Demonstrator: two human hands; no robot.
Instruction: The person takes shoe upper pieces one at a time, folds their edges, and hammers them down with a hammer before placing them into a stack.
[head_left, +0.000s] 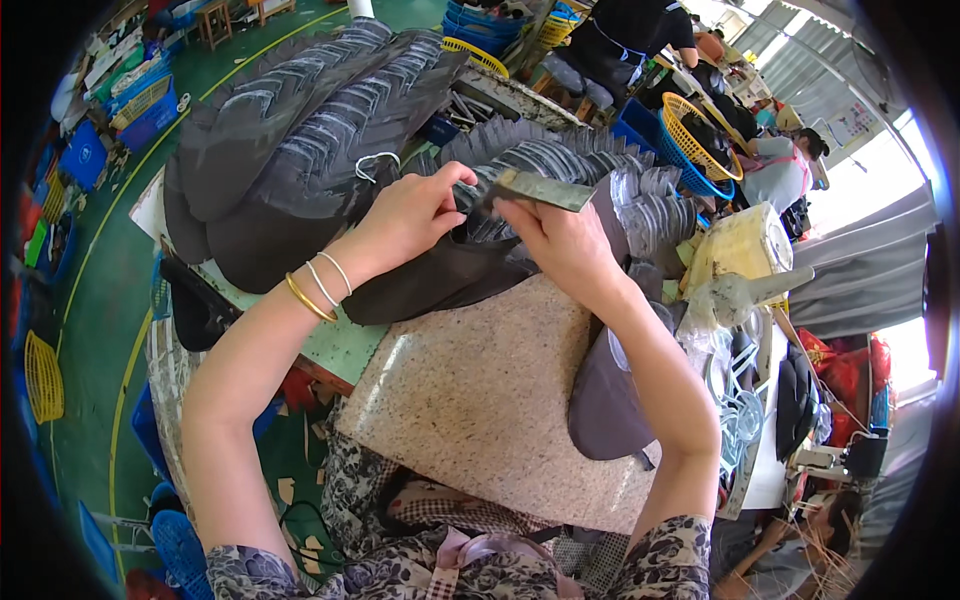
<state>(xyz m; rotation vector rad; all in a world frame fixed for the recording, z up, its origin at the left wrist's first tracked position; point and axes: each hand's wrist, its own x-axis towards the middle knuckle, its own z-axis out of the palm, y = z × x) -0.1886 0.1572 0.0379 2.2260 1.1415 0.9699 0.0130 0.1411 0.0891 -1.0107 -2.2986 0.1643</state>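
My right hand (570,245) is closed around a flat grey metal blade (545,189), which sticks out to the right above the fingers. Facing it, my left hand (410,215) is curled with thumb and forefinger bent at the edge of a dark, thin, flexible piece (440,278); its lower fingers are partly hidden. This piece hangs over the far edge of a speckled stone slab (480,390). Beyond both hands lie overlapping stacks of similar dark pieces (300,130), with rounded ends and whitish smeared, pleated edges. A white loop of cord (377,165) rests on them.
Another dark rounded piece (608,400) lies at the slab's right side. A yellowish-white tub (740,245) with plastic wrap stands to the right, near blue and yellow baskets (700,140). Other people work farther back. Crates (145,100) line the green floor at left.
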